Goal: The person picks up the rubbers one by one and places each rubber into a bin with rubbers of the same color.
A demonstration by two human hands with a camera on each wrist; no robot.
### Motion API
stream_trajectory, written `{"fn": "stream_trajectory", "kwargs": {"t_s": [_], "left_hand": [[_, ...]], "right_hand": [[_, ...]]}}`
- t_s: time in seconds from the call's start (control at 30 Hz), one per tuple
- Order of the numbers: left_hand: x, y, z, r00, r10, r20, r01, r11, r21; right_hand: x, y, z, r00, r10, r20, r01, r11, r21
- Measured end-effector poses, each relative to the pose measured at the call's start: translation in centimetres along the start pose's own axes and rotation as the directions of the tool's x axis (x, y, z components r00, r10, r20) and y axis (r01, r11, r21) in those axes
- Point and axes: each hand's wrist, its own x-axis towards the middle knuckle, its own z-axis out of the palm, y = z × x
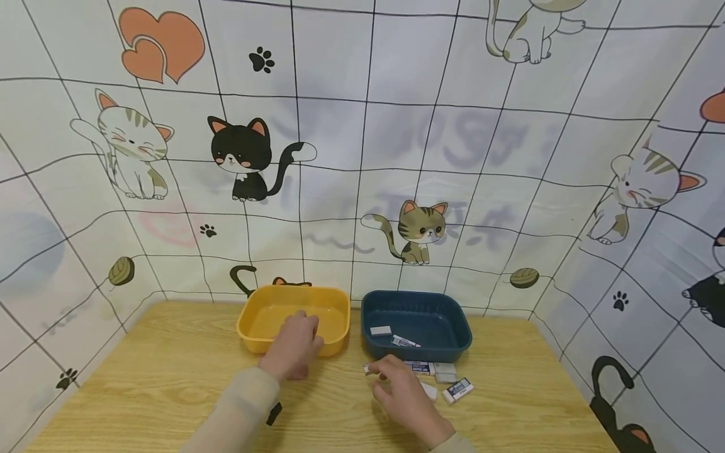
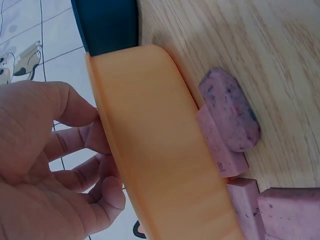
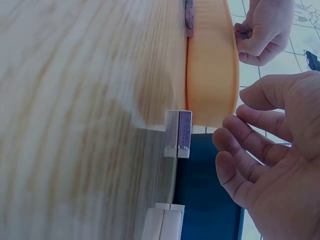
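My left hand (image 1: 293, 346) reaches over the front rim of the yellow basket (image 1: 249, 343) with its fingers bent. In the left wrist view its fingertips disappear behind the rim, so whether it holds anything is hidden. Several pink speckled blocks (image 2: 230, 110), some rounded and some square-edged, lie along the basket's front wall. My right hand (image 1: 404, 399) hovers in front of the dark blue basket (image 1: 464, 343), fingers loosely bent and holding nothing. Below and beside it lie several erasers, among them one in a printed sleeve (image 1: 459, 391). Inside the blue basket are a white block (image 1: 381, 330) and a sleeved eraser (image 1: 406, 341).
Both baskets stand side by side at the back of a wooden table (image 1: 510, 390). A cat-print sheet (image 1: 334, 195) hangs close behind them and along both sides. A small black object (image 1: 274, 413) shows beside the left sleeve.
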Motion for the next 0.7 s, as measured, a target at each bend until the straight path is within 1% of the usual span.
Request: {"fn": "stream_trajectory", "kwargs": {"t_s": [0.13, 0.27, 0.4, 0.53, 0.7], "left_hand": [[0.5, -0.6, 0.0, 1.000, -0.016, 0.014, 0.016, 1.000, 0.012], [0.8, -0.9, -0.2, 1.000, -0.023, 0.000, 0.023, 0.999, 0.026], [0.9, -1.1, -0.2, 0.999, -0.031, -0.019, 0.032, 0.999, 0.018], [0.7, -1.2, -0.1, 0.999, -0.023, -0.035, 0.023, 1.000, 0.010], [0.4, -1.0, 0.1, 0.997, 0.017, -0.069, -0.016, 1.000, 0.014]], "right_hand": [[0.0, 0.0, -0.1, 1.000, 0.013, 0.015, -0.013, 1.000, -0.003], [0.0, 0.0, -0.1, 0.999, 0.020, 0.030, -0.021, 1.000, 0.004], [0.0, 0.0, 0.0, 1.000, 0.009, 0.017, -0.009, 1.000, 0.003], [-0.1, 0.0, 0.0, 1.000, 0.007, 0.007, -0.007, 1.000, 0.001], [-0.1, -0.1, -0.1, 1.000, 0.018, 0.011, -0.018, 1.000, 0.003]]}}
